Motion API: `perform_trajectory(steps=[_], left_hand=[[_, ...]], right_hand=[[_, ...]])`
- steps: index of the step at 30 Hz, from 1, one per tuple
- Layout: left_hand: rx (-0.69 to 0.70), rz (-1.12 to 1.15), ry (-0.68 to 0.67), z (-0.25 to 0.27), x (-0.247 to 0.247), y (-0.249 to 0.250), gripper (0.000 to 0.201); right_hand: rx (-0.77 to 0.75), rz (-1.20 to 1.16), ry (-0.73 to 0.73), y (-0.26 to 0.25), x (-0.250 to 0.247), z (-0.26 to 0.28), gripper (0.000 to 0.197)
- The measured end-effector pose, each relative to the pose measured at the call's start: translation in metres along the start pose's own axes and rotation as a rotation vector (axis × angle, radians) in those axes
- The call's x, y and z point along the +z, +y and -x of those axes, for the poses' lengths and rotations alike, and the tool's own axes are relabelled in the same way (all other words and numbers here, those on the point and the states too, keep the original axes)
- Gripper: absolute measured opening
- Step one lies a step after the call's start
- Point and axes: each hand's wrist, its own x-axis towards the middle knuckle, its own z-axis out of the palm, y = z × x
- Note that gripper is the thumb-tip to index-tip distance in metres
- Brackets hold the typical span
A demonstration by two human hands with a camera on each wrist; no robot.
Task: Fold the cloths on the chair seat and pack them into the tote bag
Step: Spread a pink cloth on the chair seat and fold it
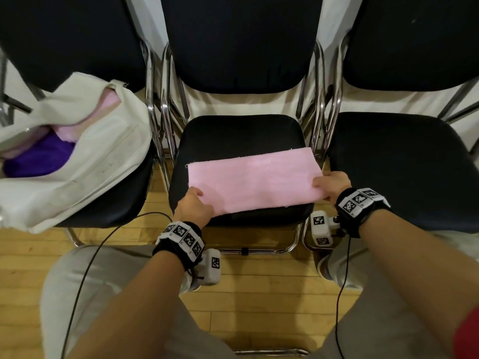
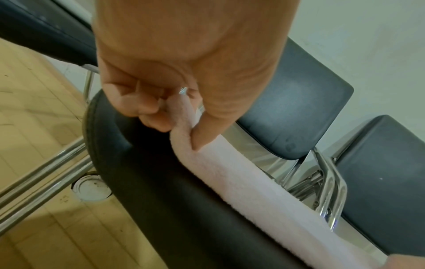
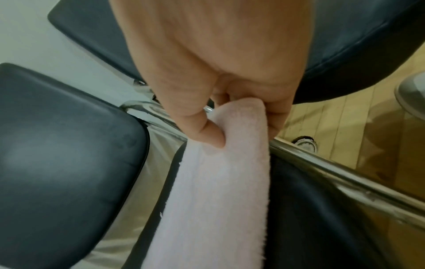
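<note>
A pink cloth (image 1: 252,180) lies flat across the front half of the middle chair seat (image 1: 241,130). My left hand (image 1: 194,206) pinches the cloth's near left corner (image 2: 181,125) between thumb and curled fingers. At the near right corner (image 3: 241,127) my right hand (image 1: 329,185) pinches the cloth the same way. A cream tote bag (image 1: 85,156) lies open on the left chair, with a purple cloth (image 1: 39,156) and pink cloth (image 1: 108,101) inside it.
A third black chair (image 1: 399,167) stands bare on the right. Chrome frame tubes (image 1: 317,136) run between the seats. My knees in grey trousers (image 1: 85,294) sit close to the chairs over a wooden floor (image 1: 259,288). Black cables hang from both wrists.
</note>
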Motion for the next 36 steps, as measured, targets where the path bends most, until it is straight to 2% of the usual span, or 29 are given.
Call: perform_trajectory(steps=[6, 11, 16, 19, 21, 25, 29, 33, 36], left_hand=[[0.018, -0.05, -0.005, -0.006, -0.008, -0.006, 0.052], [0.076, -0.094, 0.018, -0.011, -0.022, 0.001, 0.038], [0.144, 0.087, -0.03, -0.016, -0.034, 0.016, 0.032], [0.15, 0.306, -0.098, -0.018, -0.043, 0.024, 0.03], [0.092, 0.535, -0.192, -0.017, -0.05, 0.024, 0.027], [-0.061, 0.906, -0.367, -0.014, -0.066, 0.008, 0.028], [-0.104, 1.038, -0.434, -0.017, -0.075, -0.01, 0.035], [-0.1, 1.11, -0.477, -0.019, -0.079, -0.022, 0.025], [-0.099, 1.127, -0.487, -0.021, -0.077, -0.026, 0.036]], right_hand=[[0.13, -0.169, -0.079, -0.021, 0.0, -0.005, 0.055], [0.191, -0.096, -0.166, -0.042, -0.003, 0.006, 0.035], [0.194, -0.102, -0.259, -0.059, -0.002, 0.016, 0.047], [0.1, -0.211, -0.317, -0.079, 0.014, 0.04, 0.042], [0.014, -0.235, -0.365, -0.092, 0.033, 0.055, 0.042], [-0.138, -0.075, -0.395, -0.116, 0.082, 0.084, 0.015], [-0.218, 0.066, -0.444, -0.124, 0.14, 0.106, 0.015], [-0.327, 0.299, -0.501, -0.113, 0.191, 0.117, 0.018], [-0.445, 0.473, -0.493, -0.102, 0.213, 0.114, 0.021]])
